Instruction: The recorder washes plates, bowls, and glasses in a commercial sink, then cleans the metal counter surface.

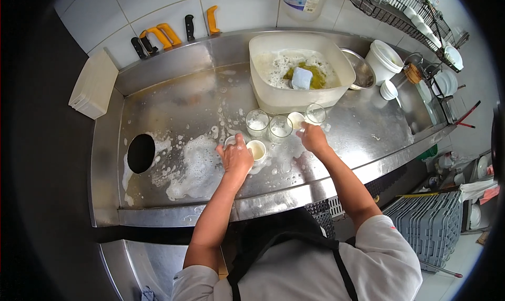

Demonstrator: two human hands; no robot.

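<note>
My left hand is over a small white cup, its fingers across the rim. Beside that hand stands another small white cup; whether the hand touches it cannot be told. My right hand has its fingertips at the rim of a small cream-coloured cup. Drinking glasses stand around this cup: one glass at the left, a second glass in the middle and a third glass at the right. Behind them a plastic tub holds soapy water and a light blue sponge.
Suds lie on the steel counter, near a round hole. Knives with orange handles and black ones line the back edge. A metal bowl, a white bucket and stacked small cups stand right of the tub.
</note>
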